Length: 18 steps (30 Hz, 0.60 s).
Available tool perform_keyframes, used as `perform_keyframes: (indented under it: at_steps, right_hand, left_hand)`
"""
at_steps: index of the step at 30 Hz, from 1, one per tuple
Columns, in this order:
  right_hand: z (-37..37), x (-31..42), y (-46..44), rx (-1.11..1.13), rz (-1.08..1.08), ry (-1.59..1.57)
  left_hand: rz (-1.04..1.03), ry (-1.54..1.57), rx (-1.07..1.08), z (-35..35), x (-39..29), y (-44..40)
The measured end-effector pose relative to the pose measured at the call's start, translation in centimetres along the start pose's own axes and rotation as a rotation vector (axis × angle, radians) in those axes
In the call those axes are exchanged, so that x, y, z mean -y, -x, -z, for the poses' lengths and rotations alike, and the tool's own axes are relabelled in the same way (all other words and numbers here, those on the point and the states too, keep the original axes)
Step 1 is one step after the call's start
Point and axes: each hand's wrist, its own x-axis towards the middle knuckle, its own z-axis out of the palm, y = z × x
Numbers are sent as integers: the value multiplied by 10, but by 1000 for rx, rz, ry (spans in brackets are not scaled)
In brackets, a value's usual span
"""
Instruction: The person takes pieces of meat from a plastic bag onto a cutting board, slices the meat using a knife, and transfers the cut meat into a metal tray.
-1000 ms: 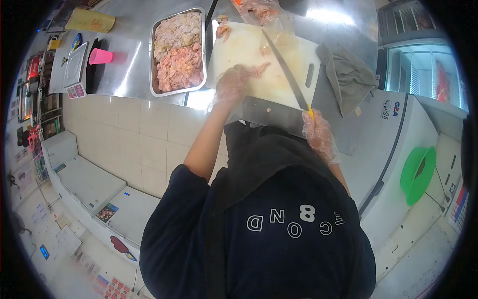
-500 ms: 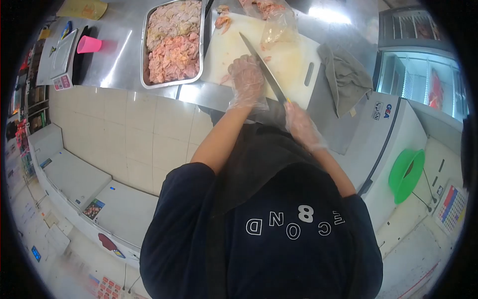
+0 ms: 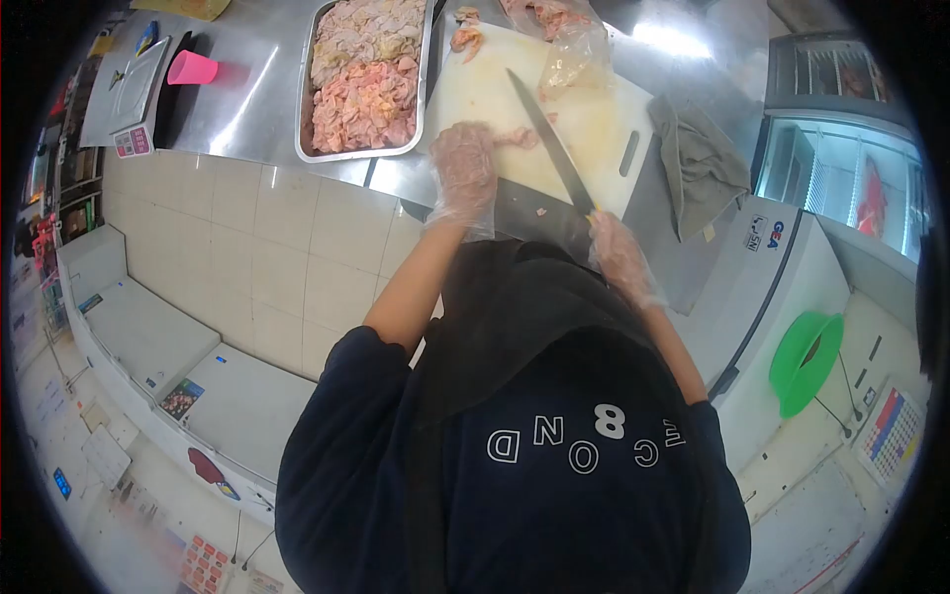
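Note:
My right hand (image 3: 621, 259), in a clear plastic glove, is closed round the handle of a long knife (image 3: 552, 144). The blade slants up and left across a white cutting board (image 3: 589, 114). At the board's left edge, my gloved left hand (image 3: 463, 173) is closed on a strip of raw meat (image 3: 517, 139), which stretches out to its right towards the blade. Its fingertips are partly hidden. More raw meat pieces (image 3: 465, 40) lie at the board's upper left. A clear plastic bag (image 3: 577, 64) with meat rests at the far edge.
Left of the board stands a metal tray (image 3: 420, 104) heaped with cut raw meat. A grey cloth (image 3: 698, 163) lies at the board's right. A pink cup (image 3: 192, 68) and a scale (image 3: 139, 94) are farther left. A white freezer (image 3: 782, 267) and a green basin (image 3: 807, 364) are at right.
My left hand has moved left to the board's edge, and the meat strip now shows beside it. The knife in my right hand has shifted slightly right in view and lower.

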Motion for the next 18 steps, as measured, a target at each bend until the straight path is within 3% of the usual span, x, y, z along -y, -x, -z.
perform_keyframes:
  at_steps: [2,4,6,10,12,14,16,18]
  right_hand:
    - [7,5,10,113,-303,-142]
    - [-1,2,14,88,-257,-185]
    - [-6,9,14,58,-212,-230]
    - [-13,23,4,103,-180,5]
    - [-18,30,-1,132,-221,38]
    - [-23,44,-9,91,-123,42]
    - [-49,26,-34,-12,231,269]
    - [-65,30,-70,30,292,443]
  left_hand:
    - [21,-5,4,1,-5,-2]
    - [40,-11,10,0,-16,-7]
    - [93,78,-142,-6,-29,-13]
    - [136,1,-84,-22,-39,-16]
    - [137,-206,43,-27,-41,-16]
    - [113,-176,24,-28,-40,-15]
    - [90,-148,11,-27,-38,-11]
    - [70,-94,64,-24,-35,-13]
